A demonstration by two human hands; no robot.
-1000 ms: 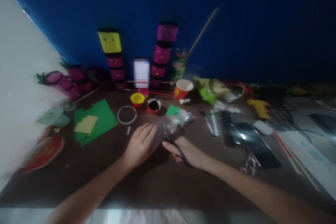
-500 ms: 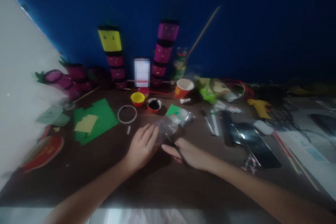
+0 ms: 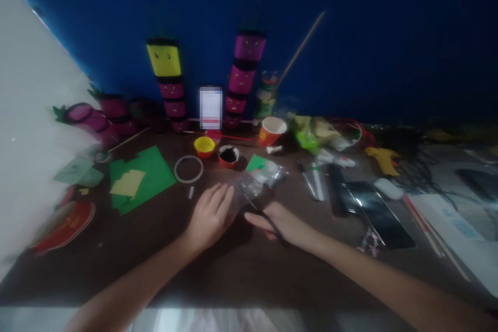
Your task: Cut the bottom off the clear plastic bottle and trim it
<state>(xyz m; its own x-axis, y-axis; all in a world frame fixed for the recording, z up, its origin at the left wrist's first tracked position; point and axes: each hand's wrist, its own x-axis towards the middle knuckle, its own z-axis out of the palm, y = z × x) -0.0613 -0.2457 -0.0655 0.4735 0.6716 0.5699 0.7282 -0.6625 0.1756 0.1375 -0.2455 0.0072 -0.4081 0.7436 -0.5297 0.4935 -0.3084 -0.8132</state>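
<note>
My right hand (image 3: 274, 220) grips black-handled scissors (image 3: 252, 203) whose blades point up and left to a piece of clear plastic (image 3: 249, 185). My left hand (image 3: 211, 211) is closed on the left edge of that plastic, its fingers together and the thumb hidden. The blades lie at the plastic, just right of my left fingertips; blur hides whether they are apart. Behind the plastic, crumpled clear wrap and a small green piece (image 3: 257, 163) lie on the dark table (image 3: 233, 275).
Ahead stand a yellow paint cup (image 3: 204, 147), a black paint cup (image 3: 228, 156) and a red paper cup (image 3: 271, 131). Green sheets (image 3: 151, 181) and a clear ring (image 3: 189, 157) lie left. To the right are a pen (image 3: 308, 181), a phone (image 3: 381, 215) and a yellow glue gun (image 3: 383, 160).
My right hand and the scissors have drawn back slightly to the right, away from my left hand. My left hand stays almost in place on the plastic.
</note>
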